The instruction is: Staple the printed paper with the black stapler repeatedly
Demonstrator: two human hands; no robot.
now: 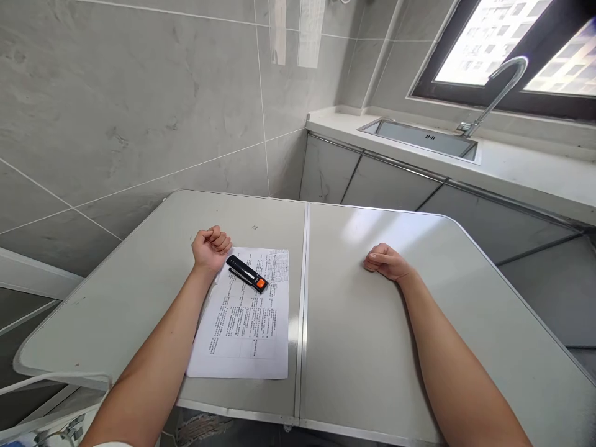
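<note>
My left hand point(212, 248) rests on the folding table in a loose fist, fingers curled, at the upper left corner of a printed sheet of paper point(242, 366). Nothing shows in its grasp. A black stapler point(246, 273) with an orange patch at one end lies slantwise across the upper part of the sheet, just right of my left hand and apart from its fingers. On the table's right half, my right hand point(386, 262) is also closed in a fist, with nothing visible in it and no object beside it.
The pale folding table point(349, 347) has a metal seam point(302, 310) down its middle. Behind it stand a tiled wall point(139, 93) and a counter point(535, 167) with a sink point(419, 139) and a curved faucet point(498, 93). A white cable point(56, 376) crosses at lower left.
</note>
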